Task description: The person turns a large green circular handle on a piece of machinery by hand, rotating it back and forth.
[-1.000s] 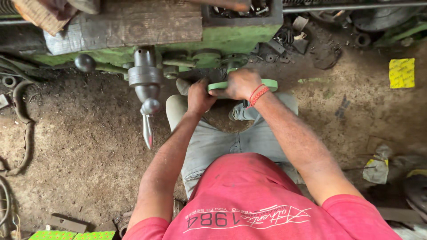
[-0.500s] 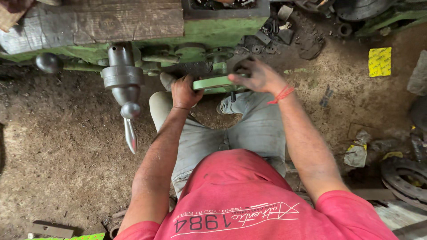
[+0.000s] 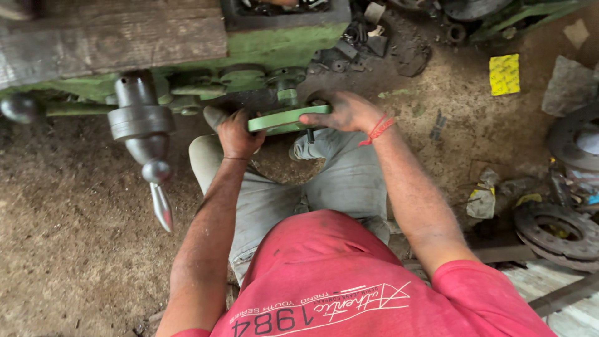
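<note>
A flat green metal lever plate (image 3: 284,118) juts out from the underside of a green machine (image 3: 281,43). My left hand (image 3: 236,134) grips its left end, fingers wrapped round it. My right hand (image 3: 346,112), grimy and with a red thread at the wrist, presses on top of its right end with fingers stretched along the plate. A small dark pin (image 3: 310,136) hangs under the plate by my right hand. My knees in grey trousers (image 3: 324,181) are just below.
A grey steel handle with a pointed tip (image 3: 146,146) hangs from the machine to the left of my left hand. A yellow slip (image 3: 504,73) lies on the dirt floor. Metal rings and discs (image 3: 555,231) lie at the right. A worn wooden plank (image 3: 112,37) tops the machine.
The view has shifted so the machine and handle sit further left. My right hand has slid from gripping the plate's end to lying flatter along its top. My left hand keeps its grip.
</note>
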